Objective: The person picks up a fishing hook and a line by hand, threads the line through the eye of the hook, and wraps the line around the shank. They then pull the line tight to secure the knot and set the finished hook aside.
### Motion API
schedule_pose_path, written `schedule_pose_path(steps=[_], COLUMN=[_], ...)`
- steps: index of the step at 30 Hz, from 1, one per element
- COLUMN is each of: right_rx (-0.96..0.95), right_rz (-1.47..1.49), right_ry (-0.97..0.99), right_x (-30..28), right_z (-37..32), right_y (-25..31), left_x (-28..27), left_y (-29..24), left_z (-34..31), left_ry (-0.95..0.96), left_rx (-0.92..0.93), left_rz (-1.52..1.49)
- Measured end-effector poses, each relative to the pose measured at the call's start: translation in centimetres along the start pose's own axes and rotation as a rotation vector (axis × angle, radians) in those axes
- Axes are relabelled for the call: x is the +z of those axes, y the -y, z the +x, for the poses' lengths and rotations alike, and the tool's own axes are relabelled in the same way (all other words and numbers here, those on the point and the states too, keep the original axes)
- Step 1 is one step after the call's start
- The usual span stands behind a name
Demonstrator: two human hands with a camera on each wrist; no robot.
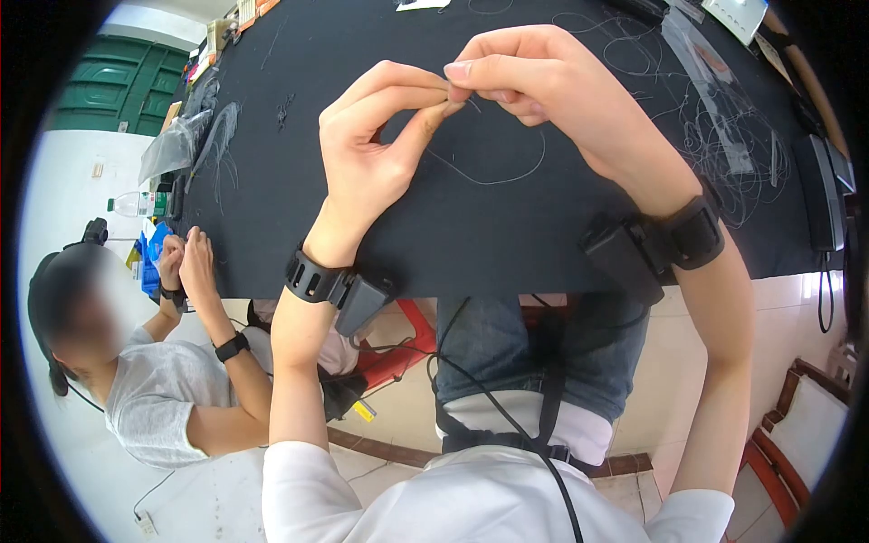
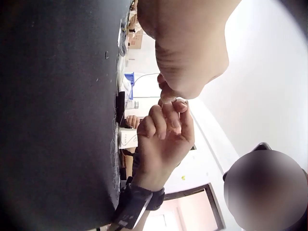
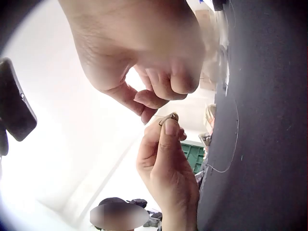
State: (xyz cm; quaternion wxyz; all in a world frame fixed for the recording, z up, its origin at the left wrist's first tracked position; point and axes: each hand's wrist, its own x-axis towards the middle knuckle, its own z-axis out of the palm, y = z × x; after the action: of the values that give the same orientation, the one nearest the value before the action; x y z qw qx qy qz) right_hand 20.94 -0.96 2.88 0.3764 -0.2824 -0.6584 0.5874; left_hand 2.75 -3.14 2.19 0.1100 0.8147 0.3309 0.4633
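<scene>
My left hand (image 1: 376,149) pinches a small metallic piece (image 3: 169,118) between thumb and forefinger; its exact kind is too small to make out. My right hand (image 1: 552,86) is right beside it, thumb and forefinger pressed together on a fine thread at the metallic piece. In the right wrist view the right hand (image 3: 139,62) is above the left hand (image 3: 166,163), their fingertips nearly meeting. From the fingers a thin, wire-like thread (image 1: 493,183) hangs in a wide loop over the black table (image 1: 434,244).
Tangled thread (image 1: 715,172) and a clear plastic strip (image 1: 711,90) lie on the table's right side. Plastic bags (image 1: 172,147) and a bottle (image 1: 136,204) are at the left edge. Another person (image 1: 172,389) sits at the left, hands near the table.
</scene>
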Motion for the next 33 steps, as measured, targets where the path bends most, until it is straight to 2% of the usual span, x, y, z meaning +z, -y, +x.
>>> schedule_pose_path(steps=[8,20,33], right_rx=[-0.001,0.095,0.138], right_rz=[-0.044,0.132,0.081], right_ry=[0.005,-0.055,-0.088], right_x=[0.4,-0.1,0.1], right_z=[-0.2,0.1,0.3], right_y=[0.0,-0.6,-1.2], left_x=[0.0,0.1,-0.1], left_y=[-0.1,-0.2,-0.2], left_z=[-0.1,-0.1,-0.1], left_ry=[0.032,0.022,-0.036], left_rx=[-0.002,0.039,0.063], left_rz=[0.004,0.001,0.038])
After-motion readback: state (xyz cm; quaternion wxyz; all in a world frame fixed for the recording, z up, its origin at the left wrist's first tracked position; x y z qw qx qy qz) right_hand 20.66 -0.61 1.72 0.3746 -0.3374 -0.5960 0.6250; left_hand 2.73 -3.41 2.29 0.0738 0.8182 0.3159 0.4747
